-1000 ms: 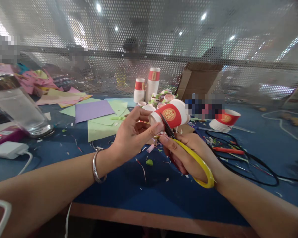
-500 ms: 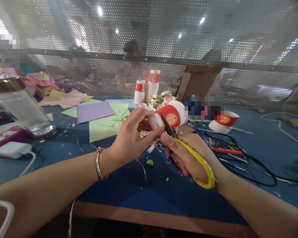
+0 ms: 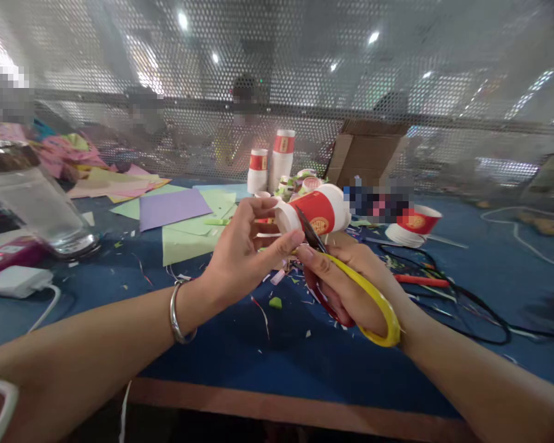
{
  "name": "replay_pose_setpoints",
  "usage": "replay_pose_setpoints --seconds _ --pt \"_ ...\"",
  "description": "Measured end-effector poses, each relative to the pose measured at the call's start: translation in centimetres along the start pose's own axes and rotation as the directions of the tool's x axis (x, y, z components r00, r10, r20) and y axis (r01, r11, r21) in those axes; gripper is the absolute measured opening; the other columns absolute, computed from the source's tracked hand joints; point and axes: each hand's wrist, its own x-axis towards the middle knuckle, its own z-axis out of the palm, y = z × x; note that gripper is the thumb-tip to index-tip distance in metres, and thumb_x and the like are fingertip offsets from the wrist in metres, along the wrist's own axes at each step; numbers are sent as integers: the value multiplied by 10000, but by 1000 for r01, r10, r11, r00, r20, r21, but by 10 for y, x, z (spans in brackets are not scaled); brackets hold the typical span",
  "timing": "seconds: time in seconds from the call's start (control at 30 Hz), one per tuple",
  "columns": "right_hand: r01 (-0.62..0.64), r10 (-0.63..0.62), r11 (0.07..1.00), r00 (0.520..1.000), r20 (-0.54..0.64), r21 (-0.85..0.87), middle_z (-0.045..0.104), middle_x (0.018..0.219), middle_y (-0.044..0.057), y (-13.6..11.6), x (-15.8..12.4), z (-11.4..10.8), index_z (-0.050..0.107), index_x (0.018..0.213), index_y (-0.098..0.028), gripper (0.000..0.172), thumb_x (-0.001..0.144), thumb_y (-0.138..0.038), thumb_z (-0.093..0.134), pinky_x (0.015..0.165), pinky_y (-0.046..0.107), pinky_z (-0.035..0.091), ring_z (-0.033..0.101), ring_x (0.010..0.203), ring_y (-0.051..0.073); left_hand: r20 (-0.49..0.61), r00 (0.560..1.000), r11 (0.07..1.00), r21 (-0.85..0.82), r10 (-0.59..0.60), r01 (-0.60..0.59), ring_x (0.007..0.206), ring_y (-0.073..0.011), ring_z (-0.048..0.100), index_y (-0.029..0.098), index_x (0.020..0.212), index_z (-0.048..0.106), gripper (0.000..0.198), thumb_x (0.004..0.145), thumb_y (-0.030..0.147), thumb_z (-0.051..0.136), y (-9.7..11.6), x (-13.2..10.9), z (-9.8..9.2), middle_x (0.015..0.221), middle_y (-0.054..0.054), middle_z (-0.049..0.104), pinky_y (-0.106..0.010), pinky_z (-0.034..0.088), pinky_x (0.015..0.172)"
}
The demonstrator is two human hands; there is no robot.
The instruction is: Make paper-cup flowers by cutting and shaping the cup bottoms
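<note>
In the middle of the head view, a red and white paper cup (image 3: 324, 212) lies tilted on its side in the air above the table. My left hand (image 3: 253, 249) is closed on the cup's left end, thumb below and fingers above. My right hand (image 3: 346, 277) grips a pair of scissors (image 3: 373, 292) with yellow and red handles. Their dark blades lie against the cup's red band, pointing up and left. Whether a blade has gone through the wall, I cannot tell.
Stacked paper cups (image 3: 284, 163) stand behind my hands, with another cup stack (image 3: 415, 224) at right. Coloured paper sheets (image 3: 175, 209) and a glass jar (image 3: 50, 206) are at left. Black cable (image 3: 480, 307), a red pen (image 3: 422, 280) and paper scraps lie on the blue table (image 3: 240, 363).
The cup has turned slightly in my left hand, its printed emblem now lower. My left fingers have shifted a little on its end. The scissors stay against the cup.
</note>
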Motion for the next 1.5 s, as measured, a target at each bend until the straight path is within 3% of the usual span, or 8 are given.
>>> replay_pose_setpoints --seconds 0.13,0.67,0.8,0.97,1.13,1.23,1.37,1.5 --pt "16 -16 1000 1000 7 -14 447 342 -62 3 1 1 548 638 -217 542 873 -702 612 308 212 336 444 261 112 21 991 988 -76 -130 131 808 -134 698 166 1029 541 352 867 381 768 2 1 1 959 -65 700 -246 590 690" --pt "10 -9 1000 998 -61 7 443 356 -52 12 -3 9 574 624 -218 610 825 -793 582 310 228 338 442 270 114 165 965 959 167 202 -229 840 -161 700 186 1090 562 311 861 237 766 2 1 -7 934 -44 689 -301 637 770" --pt "-9 9 1000 999 -51 1 448 345 -51 12 -2 8 567 624 -218 607 834 -788 576 317 225 341 434 264 108 230 937 888 322 264 -329 974 -209 698 184 1175 590 333 890 269 741 1 4 -14 1059 -93 667 -368 640 857" --pt "-28 28 1000 1000 -10 -6 450 338 -47 10 1 9 537 613 -219 622 863 -788 537 328 222 348 444 275 106 279 896 698 561 346 -445 1022 -232 672 180 1197 577 306 927 277 685 0 5 -19 1184 -135 628 -418 623 882" --pt "5 -4 1000 999 -35 31 431 340 -58 6 0 8 538 614 -218 612 854 -780 560 327 221 330 422 264 98 191 943 890 324 271 -322 1064 -221 686 202 1244 510 464 856 239 763 0 0 -12 1205 -112 647 -383 616 924" --pt "28 -28 1000 998 -49 -3 437 342 -53 3 -1 6 532 606 -218 605 863 -766 563 329 217 330 445 278 104 142 985 989 91 99 -113 1076 -214 685 196 1302 465 520 880 314 746 5 -1 -8 1278 -130 625 -359 618 908" --pt "48 -49 999 998 -50 -16 445 351 -58 5 1 5 556 613 -218 580 848 -747 604 318 222 327 429 267 104 132 971 973 -89 -198 211 935 -197 709 168 1191 526 452 916 488 687 8 1 -6 1114 -111 684 -336 625 783" --pt "33 -33 999 998 -57 2 421 346 -62 10 1 7 555 599 -218 583 830 -749 622 325 228 347 432 270 110 107 980 979 -93 -170 180 865 -154 694 152 1025 581 349 877 416 755 5 6 -6 950 -65 714 -288 594 778"
